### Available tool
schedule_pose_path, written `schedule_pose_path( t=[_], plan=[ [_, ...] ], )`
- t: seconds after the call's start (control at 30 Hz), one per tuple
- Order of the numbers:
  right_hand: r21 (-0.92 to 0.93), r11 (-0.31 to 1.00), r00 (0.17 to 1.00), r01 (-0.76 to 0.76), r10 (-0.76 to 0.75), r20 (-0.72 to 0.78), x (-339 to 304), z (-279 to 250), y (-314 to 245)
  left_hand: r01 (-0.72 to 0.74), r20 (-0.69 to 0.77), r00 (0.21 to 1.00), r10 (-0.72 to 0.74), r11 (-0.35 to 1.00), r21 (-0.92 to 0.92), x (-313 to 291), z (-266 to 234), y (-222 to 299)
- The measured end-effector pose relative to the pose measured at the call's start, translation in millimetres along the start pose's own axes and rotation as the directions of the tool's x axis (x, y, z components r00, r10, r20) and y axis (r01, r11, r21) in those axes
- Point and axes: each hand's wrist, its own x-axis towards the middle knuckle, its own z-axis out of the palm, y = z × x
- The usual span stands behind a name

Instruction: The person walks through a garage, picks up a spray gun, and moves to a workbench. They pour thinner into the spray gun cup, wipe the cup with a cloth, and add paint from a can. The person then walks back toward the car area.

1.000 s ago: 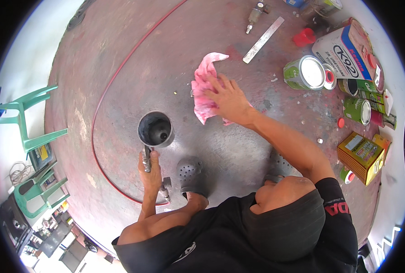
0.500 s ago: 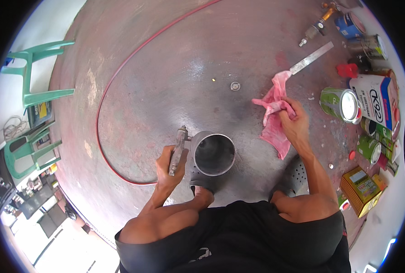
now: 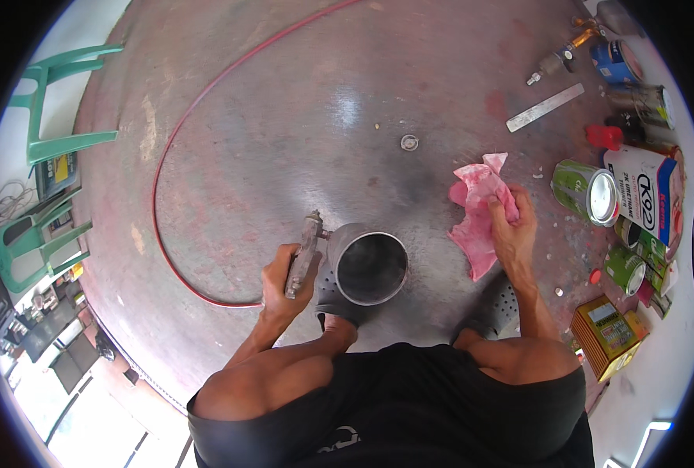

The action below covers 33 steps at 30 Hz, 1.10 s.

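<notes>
My left hand (image 3: 286, 282) is wrapped round the grip of a grey spray gun (image 3: 306, 251). Joined to the gun's side is a round metal cup (image 3: 335, 261), open at the top, with a dark inside. A red hose (image 3: 156, 183) runs from that hand across the floor. In my right hand (image 3: 514, 234) is a crumpled pink rag (image 3: 475, 226), pinched at its right side and spread out over the floor. Fingers and thumb are partly sunk in its folds.
A flat metal strip (image 3: 546, 108), a small round metal piece (image 3: 409, 142) and a brass-and-grey air fitting (image 3: 556, 62) lie ahead on the floor. Several paint cans, among them a green one (image 3: 577, 183), line the right wall by a yellow tin (image 3: 608, 331). Green plastic chairs (image 3: 74, 148) stand left.
The rag has come away from the metal strip and bunched up in my right hand, which has shifted slightly lower and turned. My left hand keeps its hold on the spray gun.
</notes>
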Motion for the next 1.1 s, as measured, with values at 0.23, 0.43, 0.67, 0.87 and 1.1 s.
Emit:
schedule_pose_path(
  t=[0.23,0.43,0.67,0.87,1.1],
  plan=[
    [0.29,0.861,0.891,-0.417,0.326,0.315,8,12,-40,0.079,0.165,0.983,-0.081,0.997,0.019,6,2,9],
    [0.214,0.863,0.619,-0.457,0.135,0.774,20,39,-47,-0.156,0.456,0.884,0.101,0.984,0.085,7,17,3],
    [0.035,0.789,0.074,-0.613,0.014,0.997,15,62,-73,-0.295,0.608,0.768,0.201,0.954,0.057,8,30,7],
    [0.065,0.822,0.246,-0.565,0.093,0.965,0,69,-61,-0.294,0.666,0.727,0.166,0.952,0.083,6,34,4],
    [0.086,0.801,0.239,-0.592,0.073,0.968,4,58,-77,-0.357,0.65,0.725,0.229,0.931,0.07,9,34,0]
  ],
)
